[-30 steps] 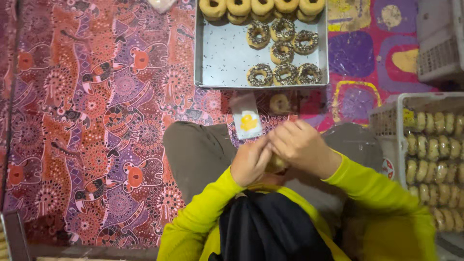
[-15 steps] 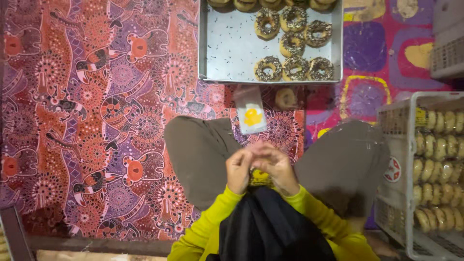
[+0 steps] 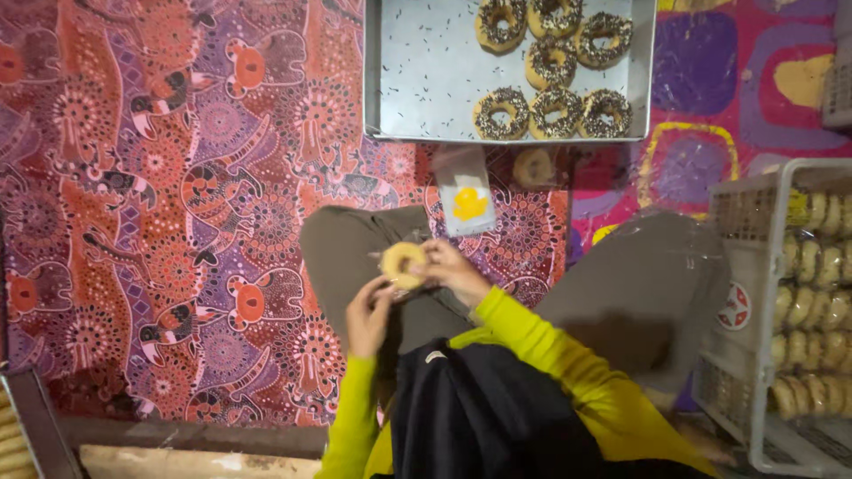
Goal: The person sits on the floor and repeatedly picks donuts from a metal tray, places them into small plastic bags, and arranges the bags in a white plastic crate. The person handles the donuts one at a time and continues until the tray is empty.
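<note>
A plain ring doughnut [image 3: 402, 263] in thin clear wrap is held over my lap between both hands. My left hand [image 3: 368, 315] grips it from below and my right hand [image 3: 453, 270] pinches its right side. Both arms wear yellow-green sleeves. In front of my knees, a stack of clear bags with a yellow print [image 3: 466, 200] lies on the patterned mat. Another plain doughnut [image 3: 532, 166] lies beside the bags.
A metal tray [image 3: 426, 80] with several sprinkled doughnuts [image 3: 550, 111] sits ahead on the red and purple patterned mat [image 3: 177, 177]. A white crate [image 3: 754, 266] packed with wrapped doughnuts stands at the right. Another tray's corner [image 3: 27, 426] shows at the bottom left.
My hands have lifted away from my body and moved left. The doughnut, hidden between them before, now shows between my fingers. The view has shifted closer to the tray.
</note>
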